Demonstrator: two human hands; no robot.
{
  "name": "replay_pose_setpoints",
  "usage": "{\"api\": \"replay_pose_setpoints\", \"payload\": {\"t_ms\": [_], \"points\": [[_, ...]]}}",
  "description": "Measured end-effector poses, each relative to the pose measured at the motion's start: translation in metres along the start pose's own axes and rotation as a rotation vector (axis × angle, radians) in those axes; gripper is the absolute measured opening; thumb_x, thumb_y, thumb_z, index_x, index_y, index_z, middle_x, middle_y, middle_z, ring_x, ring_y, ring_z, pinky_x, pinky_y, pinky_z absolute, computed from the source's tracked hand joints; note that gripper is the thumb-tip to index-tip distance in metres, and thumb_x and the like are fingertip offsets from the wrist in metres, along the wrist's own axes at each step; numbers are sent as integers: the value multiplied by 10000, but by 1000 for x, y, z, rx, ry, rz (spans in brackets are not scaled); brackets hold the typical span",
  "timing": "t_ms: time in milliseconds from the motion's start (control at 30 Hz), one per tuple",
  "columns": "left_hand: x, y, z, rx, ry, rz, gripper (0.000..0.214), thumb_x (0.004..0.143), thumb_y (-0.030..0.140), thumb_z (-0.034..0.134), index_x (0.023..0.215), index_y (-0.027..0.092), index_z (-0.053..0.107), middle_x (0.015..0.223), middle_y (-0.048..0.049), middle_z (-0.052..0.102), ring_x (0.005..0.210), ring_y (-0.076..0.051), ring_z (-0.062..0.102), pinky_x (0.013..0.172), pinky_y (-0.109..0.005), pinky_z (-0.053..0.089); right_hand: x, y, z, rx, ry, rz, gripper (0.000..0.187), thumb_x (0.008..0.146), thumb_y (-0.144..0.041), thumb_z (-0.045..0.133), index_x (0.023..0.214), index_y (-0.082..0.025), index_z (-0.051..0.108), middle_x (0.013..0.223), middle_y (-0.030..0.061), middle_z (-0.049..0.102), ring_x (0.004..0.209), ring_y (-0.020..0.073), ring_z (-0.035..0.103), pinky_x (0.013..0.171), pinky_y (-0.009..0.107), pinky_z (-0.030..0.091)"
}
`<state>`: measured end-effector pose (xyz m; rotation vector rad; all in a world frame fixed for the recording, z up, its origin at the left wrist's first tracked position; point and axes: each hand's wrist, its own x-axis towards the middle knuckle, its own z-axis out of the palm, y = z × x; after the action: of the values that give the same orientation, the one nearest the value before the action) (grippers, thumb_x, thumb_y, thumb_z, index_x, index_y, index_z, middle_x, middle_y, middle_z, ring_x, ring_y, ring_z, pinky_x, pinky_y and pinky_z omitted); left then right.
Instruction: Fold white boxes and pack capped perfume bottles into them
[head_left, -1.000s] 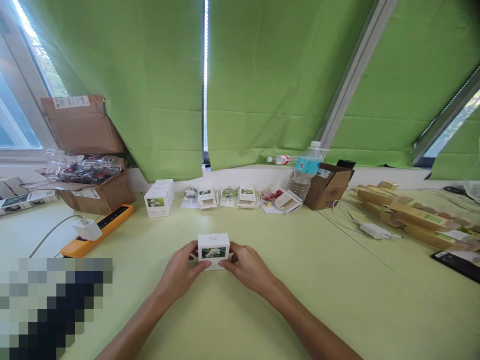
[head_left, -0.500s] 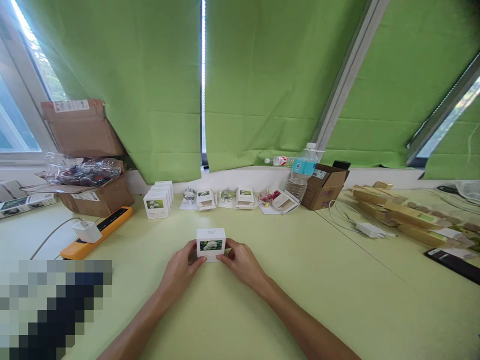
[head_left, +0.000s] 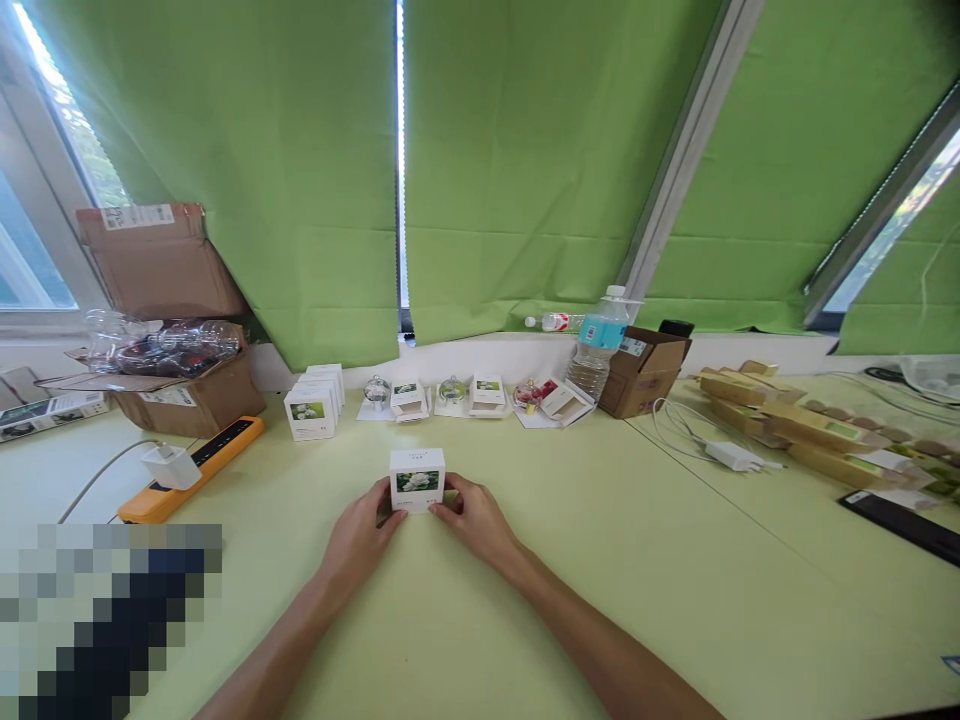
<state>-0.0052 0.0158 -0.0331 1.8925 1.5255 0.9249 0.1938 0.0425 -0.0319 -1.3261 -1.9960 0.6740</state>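
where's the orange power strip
In the head view, the orange power strip lies on the desk, left of the white box, beside a white plug adapter.

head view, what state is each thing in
white flower-photo box, closed, upright, held between both hands
left hand, gripping the box's left side
right hand, gripping the box's right side
water bottle, upright, capped
cardboard carton, flaps open, clear wrapped items in it
small white box, open, tilted
green blinds, lowered
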Motion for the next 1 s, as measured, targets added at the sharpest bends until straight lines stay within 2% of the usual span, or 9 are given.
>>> {"api": "replay_pose_setpoints", "payload": {"t_ms": [167,300,433,567,733,1000], "points": [[-3,4,0,-47,50,29,549,779,292,561,1304,246,408,1289,-53,573,1143,-225,563,894,-329,456,-3,-3,-5,-48,-27,-22,458,759,-242,576,1213,-198,545,1056,52,671,650,145,600,636,261,449],[-5,1,-4,-5,92,17,537,776,315,568,1291,235,439,1336,-63,526,1224,-235,487,945,-345,420,-2,2,-11,-81,-10,14,454,766,-157,523,1218,-185,552,1132,73,645,696,144,621,694,262,460],[-3,-2,-11,51,91,-3,429,808,338,518,1221,223,525,1245,-70,592,1145,-236,540,941,-361,415,0,7,-20,-112,77,58,331,813,-174,459,1092,-179,638,996,63,691,775,171,634,706,267,455],[-2,-1,-14,70,71,0,359,820,369,494,1127,214,597,1116,-76,656,1018,-233,597,880,-358,444,-2,4,-23,-109,42,3,267,841,-236,446,943,-188,688,862,48,705,741,176,625,651,259,442],[-4,-2,-8,94,74,39,309,841,346,470,1069,198,616,1021,-83,672,963,-225,606,838,-339,453,-7,-2,-12,-114,-6,-79,272,856,-210,431,927,-184,692,826,44,703,693,166,612,631,246,427],[-4,-2,-8,91,73,36,287,838,333,480,1054,202,617,1019,-82,670,972,-227,601,841,-339,450,-7,-3,-9,-123,-3,-78,276,871,-214,422,907,-188,694,818,45,702,696,173,613,643,248,422]]}}
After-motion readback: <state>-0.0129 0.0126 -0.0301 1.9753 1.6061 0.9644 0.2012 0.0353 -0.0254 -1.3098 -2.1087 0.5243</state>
